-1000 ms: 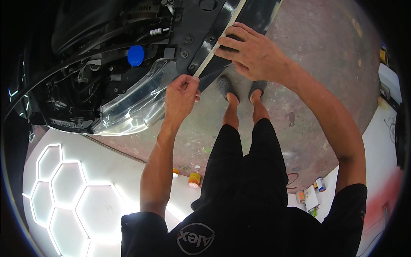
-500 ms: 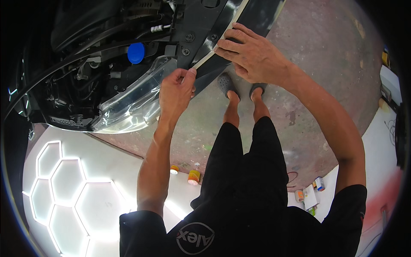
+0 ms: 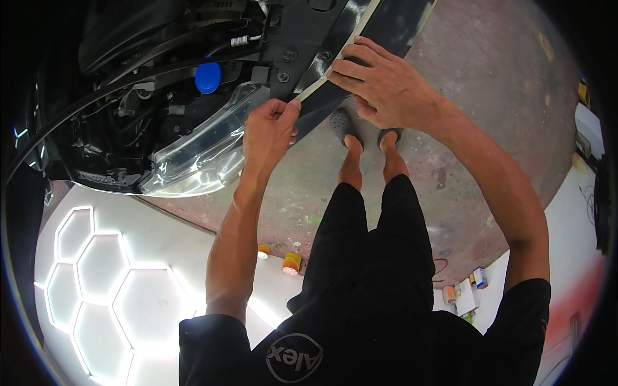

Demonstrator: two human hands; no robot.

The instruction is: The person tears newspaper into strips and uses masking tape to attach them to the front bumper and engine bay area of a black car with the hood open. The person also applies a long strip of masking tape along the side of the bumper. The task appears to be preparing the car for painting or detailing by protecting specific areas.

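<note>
A narrow strip of cream masking tape (image 3: 313, 88) runs along the edge of a glossy dark car body panel (image 3: 390, 29), just beyond the clear headlight (image 3: 205, 140). My left hand (image 3: 269, 133) pinches the near end of the strip between thumb and bent forefinger, by the headlight's corner. Farther up, my right hand (image 3: 396, 87) lies over the panel with its fingers stretched out and slightly apart, their tips against the tape. The part of the strip beneath those fingertips is hidden.
At left is the uncovered engine bay with a blue cap (image 3: 208, 78) and a black hose (image 3: 96, 90). My feet, in grey clogs (image 3: 344, 123), stand on the stained floor (image 3: 476, 122). Cans (image 3: 291, 264) and small boxes (image 3: 480, 278) sit by the wall behind me.
The view has shifted slightly. Both hands stay at nearly the same places along the tape, the left still pinching its end and the right still resting on it.
</note>
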